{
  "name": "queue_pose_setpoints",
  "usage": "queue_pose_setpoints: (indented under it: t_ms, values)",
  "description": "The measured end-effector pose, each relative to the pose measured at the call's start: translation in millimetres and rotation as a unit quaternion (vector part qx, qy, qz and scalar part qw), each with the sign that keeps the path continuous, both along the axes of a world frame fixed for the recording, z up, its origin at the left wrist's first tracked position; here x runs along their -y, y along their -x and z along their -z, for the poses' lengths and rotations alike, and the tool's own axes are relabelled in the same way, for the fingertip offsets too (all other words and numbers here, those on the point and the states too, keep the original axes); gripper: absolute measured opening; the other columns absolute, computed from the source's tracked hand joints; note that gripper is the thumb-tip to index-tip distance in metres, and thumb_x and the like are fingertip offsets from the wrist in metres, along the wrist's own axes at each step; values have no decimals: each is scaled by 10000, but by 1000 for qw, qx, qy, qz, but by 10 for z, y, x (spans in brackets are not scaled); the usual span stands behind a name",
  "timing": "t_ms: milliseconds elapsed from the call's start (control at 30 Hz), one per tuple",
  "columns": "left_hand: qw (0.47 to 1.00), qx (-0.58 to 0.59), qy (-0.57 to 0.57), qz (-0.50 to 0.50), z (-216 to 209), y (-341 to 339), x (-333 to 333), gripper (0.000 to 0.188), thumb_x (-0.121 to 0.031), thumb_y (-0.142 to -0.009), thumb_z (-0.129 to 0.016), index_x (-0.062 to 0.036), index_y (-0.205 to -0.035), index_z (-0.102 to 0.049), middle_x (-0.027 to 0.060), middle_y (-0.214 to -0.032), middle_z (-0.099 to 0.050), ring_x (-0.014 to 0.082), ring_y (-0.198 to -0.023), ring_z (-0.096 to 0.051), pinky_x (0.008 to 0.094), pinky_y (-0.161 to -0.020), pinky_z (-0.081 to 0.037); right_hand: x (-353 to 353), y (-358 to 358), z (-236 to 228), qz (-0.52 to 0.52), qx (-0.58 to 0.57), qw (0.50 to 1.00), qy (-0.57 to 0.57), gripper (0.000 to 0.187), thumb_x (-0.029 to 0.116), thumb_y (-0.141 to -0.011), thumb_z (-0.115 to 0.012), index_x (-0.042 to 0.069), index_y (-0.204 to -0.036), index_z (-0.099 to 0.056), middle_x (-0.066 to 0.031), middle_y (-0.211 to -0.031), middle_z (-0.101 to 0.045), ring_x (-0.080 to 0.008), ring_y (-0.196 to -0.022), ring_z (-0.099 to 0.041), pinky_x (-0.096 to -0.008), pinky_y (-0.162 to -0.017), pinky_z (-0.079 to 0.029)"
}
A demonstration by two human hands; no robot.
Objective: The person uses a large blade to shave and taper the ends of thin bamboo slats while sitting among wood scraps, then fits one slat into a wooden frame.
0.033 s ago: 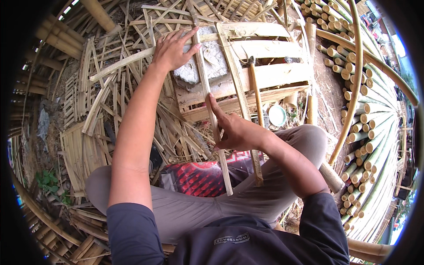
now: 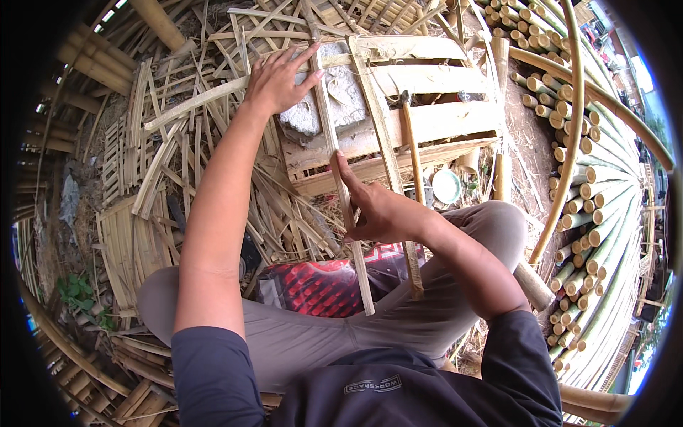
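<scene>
A long, narrow bamboo strip (image 2: 328, 117) runs from the far side across a rough grey stone block (image 2: 348, 96) toward my lap. Fingers spread, my left hand (image 2: 276, 82) lies at the block's left side, its thumb and index finger touching the strip. Nearer to me, my right hand (image 2: 380, 208) grips the same strip, index finger stretched along it and thumb lower down. To the right, a second bamboo strip (image 2: 386, 153) leans over the edge of a low slatted bench (image 2: 448, 121), its lower end by my leg. A hammer-like tool (image 2: 415, 153) with a wooden handle rests against the bench.
Loose bamboo strips (image 2: 284, 220) lie heaped left of the bench. Cut bamboo poles (image 2: 594, 188) are stacked on the right, behind a curved pole (image 2: 569, 142). A pale round bowl (image 2: 447, 186) sits beside the bench. A red and black printed sack (image 2: 313, 287) lies before my crossed legs.
</scene>
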State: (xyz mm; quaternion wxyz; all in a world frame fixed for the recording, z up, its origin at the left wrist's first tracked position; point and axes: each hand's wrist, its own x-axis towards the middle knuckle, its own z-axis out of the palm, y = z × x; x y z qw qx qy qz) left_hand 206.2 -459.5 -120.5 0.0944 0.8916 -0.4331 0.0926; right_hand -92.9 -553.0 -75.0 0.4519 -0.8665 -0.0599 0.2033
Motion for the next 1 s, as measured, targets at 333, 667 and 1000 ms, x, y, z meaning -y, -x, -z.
queue_pose_setpoints:
  t_ms: [333,667,1000]
  values:
    - [1000,12,2,-10,27,-11,-2,702,-742,-950,-352,-416,-1571,-313,134,-1579,-420,330,-1462,-388,560,-1203,-259,17,-16,-31,-2,-7,1000,1,1238,30,-815,-761,-22,-1524,253,-202,-825,-713,-372,-772,-693,-431,-768,-541]
    - [1000,17,1,-4,45,-37,1,708,-745,-954,-321,-412,-1578,-296,137,-1576,-423,331,-1463,-387,559,-1207,-250,30,-31,35,-4,-6,1000,-5,1267,27,-812,-777,4,-1525,271,-194,-825,-711,-354,-782,-690,-428,-772,-537]
    - [1000,6,3,-6,-8,19,-8,718,-755,-946,-339,-410,-1575,-310,138,-1583,-414,329,-1468,-380,556,-1203,-245,28,-3,93,23,6,1000,-14,1243,-35,-804,-748,84,-1578,217,-168,-794,-681,-275,-709,-663,-411,-688,-526]
